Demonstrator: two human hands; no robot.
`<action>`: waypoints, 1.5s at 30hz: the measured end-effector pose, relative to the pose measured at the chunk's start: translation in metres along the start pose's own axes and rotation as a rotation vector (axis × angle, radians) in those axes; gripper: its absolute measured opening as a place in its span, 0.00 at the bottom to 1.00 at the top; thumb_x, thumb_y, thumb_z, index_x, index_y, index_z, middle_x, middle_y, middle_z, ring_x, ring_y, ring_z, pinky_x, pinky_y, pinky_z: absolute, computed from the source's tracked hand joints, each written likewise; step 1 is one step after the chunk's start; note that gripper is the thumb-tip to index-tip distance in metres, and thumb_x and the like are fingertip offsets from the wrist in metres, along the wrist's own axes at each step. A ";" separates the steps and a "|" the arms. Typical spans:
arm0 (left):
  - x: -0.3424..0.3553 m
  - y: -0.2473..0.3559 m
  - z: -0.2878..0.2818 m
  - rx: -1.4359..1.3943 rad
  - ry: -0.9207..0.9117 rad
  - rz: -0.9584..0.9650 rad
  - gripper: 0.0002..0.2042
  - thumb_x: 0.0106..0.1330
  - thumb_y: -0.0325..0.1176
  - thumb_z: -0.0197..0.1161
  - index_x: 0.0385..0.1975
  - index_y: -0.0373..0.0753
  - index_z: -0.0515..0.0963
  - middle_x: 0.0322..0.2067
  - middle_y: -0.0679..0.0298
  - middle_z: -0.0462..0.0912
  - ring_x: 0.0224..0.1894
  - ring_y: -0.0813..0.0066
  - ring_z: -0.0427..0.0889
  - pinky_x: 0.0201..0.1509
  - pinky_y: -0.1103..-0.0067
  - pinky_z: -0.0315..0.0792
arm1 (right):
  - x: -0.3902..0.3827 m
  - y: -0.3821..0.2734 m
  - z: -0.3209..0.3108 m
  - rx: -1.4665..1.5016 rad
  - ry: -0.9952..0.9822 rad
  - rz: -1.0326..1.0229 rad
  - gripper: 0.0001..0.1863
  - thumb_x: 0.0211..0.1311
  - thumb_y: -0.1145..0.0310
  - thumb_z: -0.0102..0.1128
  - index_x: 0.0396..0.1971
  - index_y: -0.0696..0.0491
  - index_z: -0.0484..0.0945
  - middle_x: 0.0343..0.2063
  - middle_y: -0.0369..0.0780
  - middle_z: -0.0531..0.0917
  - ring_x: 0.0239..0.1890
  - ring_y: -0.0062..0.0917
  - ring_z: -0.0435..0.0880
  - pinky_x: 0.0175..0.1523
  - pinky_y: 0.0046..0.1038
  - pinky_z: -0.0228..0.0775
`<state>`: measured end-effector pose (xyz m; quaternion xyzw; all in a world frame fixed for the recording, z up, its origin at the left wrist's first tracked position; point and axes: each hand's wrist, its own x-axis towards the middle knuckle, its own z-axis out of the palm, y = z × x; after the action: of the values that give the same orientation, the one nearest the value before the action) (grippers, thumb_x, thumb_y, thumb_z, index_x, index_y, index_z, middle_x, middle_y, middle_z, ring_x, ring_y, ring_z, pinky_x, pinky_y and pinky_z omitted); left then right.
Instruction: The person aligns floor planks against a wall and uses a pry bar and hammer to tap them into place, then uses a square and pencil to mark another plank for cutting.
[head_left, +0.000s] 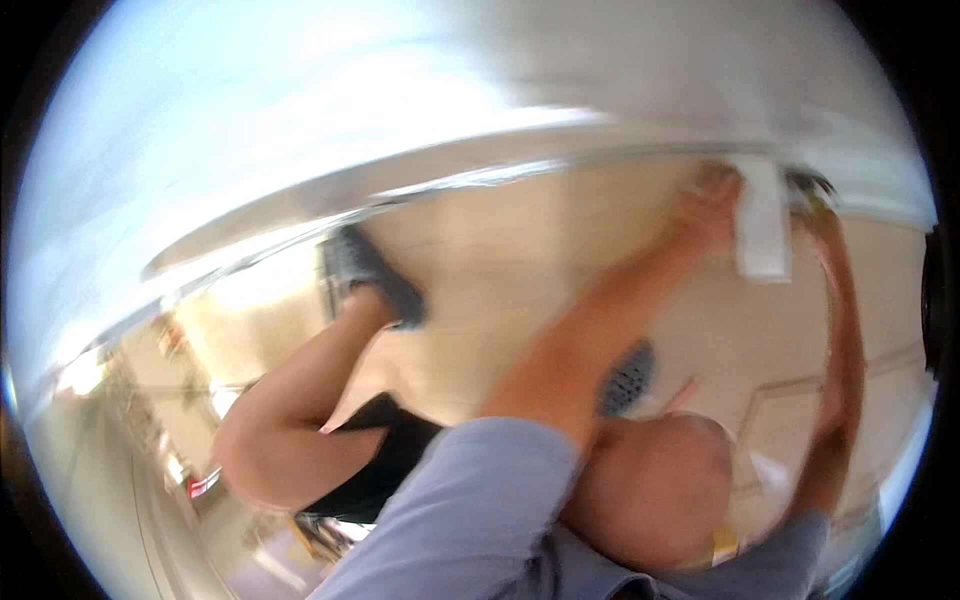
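Nearest the camera sat a bent bare knee (pixel 650 490) and grey-blue sleeves (pixel 470 500), with a dark perforated shoe (pixel 627 378) on the beige tiled floor (pixel 500 260), so the person seemed crouched to get both arms at the wall base. Farther out, the left hand (pixel 712 200) pressed against a white rectangular cloth or pad (pixel 762 222), likely steadying it, though blur hid whether the fingers clenched it. The pad hung long axis vertical, lower end toward the floor, under the pale ledge (pixel 420 185); the right hand (pixel 820 215) sat just beside it, grip unreadable.
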<state>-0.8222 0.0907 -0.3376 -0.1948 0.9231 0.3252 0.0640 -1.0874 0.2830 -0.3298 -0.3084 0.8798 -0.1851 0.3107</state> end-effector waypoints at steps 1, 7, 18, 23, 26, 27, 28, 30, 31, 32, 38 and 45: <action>0.005 0.028 0.002 0.046 -0.044 0.072 0.47 0.60 0.53 0.68 0.76 0.42 0.53 0.77 0.56 0.51 0.79 0.50 0.45 0.78 0.53 0.47 | 0.007 0.039 -0.002 0.101 -0.049 0.001 0.27 0.69 0.60 0.60 0.64 0.57 0.73 0.43 0.43 0.84 0.35 0.27 0.80 0.44 0.30 0.73; 0.003 0.045 0.053 0.206 -0.042 0.180 0.49 0.62 0.59 0.64 0.77 0.38 0.51 0.77 0.56 0.49 0.79 0.52 0.44 0.82 0.58 0.37 | -0.017 0.125 -0.037 -0.036 -0.004 0.238 0.20 0.69 0.63 0.59 0.56 0.57 0.74 0.22 0.36 0.74 0.13 0.22 0.69 0.18 0.29 0.62; -0.001 0.059 0.054 0.235 -0.038 0.207 0.49 0.61 0.58 0.66 0.76 0.36 0.54 0.76 0.55 0.51 0.78 0.50 0.47 0.82 0.60 0.37 | -0.041 0.143 -0.037 0.069 0.015 0.250 0.21 0.70 0.63 0.54 0.60 0.53 0.71 0.20 0.34 0.70 0.12 0.19 0.65 0.13 0.27 0.56; 0.019 0.080 0.044 0.243 -0.028 0.248 0.48 0.62 0.57 0.65 0.76 0.37 0.53 0.76 0.55 0.52 0.78 0.51 0.46 0.82 0.59 0.36 | -0.020 0.211 -0.070 0.123 0.203 0.284 0.21 0.69 0.66 0.54 0.60 0.53 0.71 0.23 0.35 0.73 0.13 0.19 0.64 0.15 0.27 0.56; -0.003 0.064 0.042 0.223 -0.089 0.194 0.47 0.62 0.57 0.65 0.76 0.37 0.53 0.76 0.55 0.52 0.78 0.51 0.46 0.82 0.59 0.36 | -0.026 0.162 -0.027 -0.022 -0.102 0.189 0.25 0.69 0.65 0.56 0.64 0.55 0.69 0.24 0.35 0.75 0.14 0.20 0.66 0.16 0.26 0.58; -0.006 0.058 0.040 0.219 -0.087 0.176 0.47 0.62 0.57 0.65 0.76 0.37 0.53 0.76 0.55 0.52 0.78 0.51 0.46 0.82 0.59 0.36 | -0.030 0.146 -0.026 -0.014 -0.079 0.216 0.25 0.69 0.65 0.57 0.64 0.55 0.69 0.24 0.35 0.75 0.14 0.20 0.66 0.16 0.26 0.58; -0.005 0.055 0.039 0.219 -0.081 0.177 0.47 0.62 0.57 0.65 0.76 0.37 0.54 0.76 0.55 0.52 0.78 0.51 0.46 0.82 0.59 0.37 | -0.035 0.132 -0.033 -0.002 -0.048 0.247 0.25 0.69 0.65 0.57 0.63 0.56 0.69 0.24 0.35 0.75 0.14 0.20 0.66 0.16 0.26 0.58; -0.001 0.060 0.043 0.188 -0.045 0.203 0.48 0.62 0.57 0.65 0.76 0.37 0.54 0.76 0.54 0.52 0.78 0.51 0.46 0.81 0.59 0.38 | -0.037 0.137 -0.051 0.071 0.047 0.348 0.24 0.68 0.65 0.58 0.62 0.56 0.70 0.23 0.35 0.74 0.13 0.19 0.64 0.15 0.26 0.57; 0.006 0.068 0.048 0.189 0.011 0.221 0.48 0.61 0.57 0.66 0.76 0.36 0.54 0.76 0.54 0.53 0.78 0.51 0.47 0.81 0.59 0.38 | -0.036 0.153 -0.063 0.145 0.119 0.416 0.24 0.68 0.65 0.58 0.61 0.56 0.70 0.23 0.35 0.73 0.12 0.19 0.64 0.15 0.26 0.56; 0.016 0.075 0.054 0.193 0.075 0.229 0.48 0.61 0.57 0.66 0.76 0.36 0.54 0.76 0.54 0.53 0.78 0.50 0.47 0.81 0.59 0.39 | -0.032 0.171 -0.071 0.221 0.187 0.468 0.23 0.68 0.65 0.58 0.61 0.56 0.70 0.22 0.35 0.73 0.11 0.19 0.63 0.14 0.26 0.56; -0.005 0.050 0.055 0.251 0.013 0.194 0.46 0.62 0.56 0.64 0.75 0.36 0.56 0.75 0.54 0.54 0.77 0.50 0.49 0.81 0.58 0.41 | -0.060 0.082 -0.028 0.042 -0.002 0.336 0.23 0.68 0.64 0.57 0.61 0.53 0.70 0.16 0.31 0.68 0.11 0.16 0.63 0.14 0.25 0.53; 0.000 0.052 0.067 0.316 0.044 0.156 0.45 0.64 0.57 0.61 0.76 0.36 0.55 0.76 0.53 0.53 0.78 0.50 0.48 0.81 0.57 0.39 | -0.057 0.101 -0.021 0.045 -0.049 0.212 0.13 0.69 0.66 0.57 0.50 0.51 0.71 0.15 0.33 0.67 0.09 0.17 0.64 0.12 0.26 0.54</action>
<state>-0.8439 0.1697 -0.3601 -0.1170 0.9762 0.1759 0.0483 -1.1095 0.3985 -0.3416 -0.2109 0.8953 -0.1632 0.3568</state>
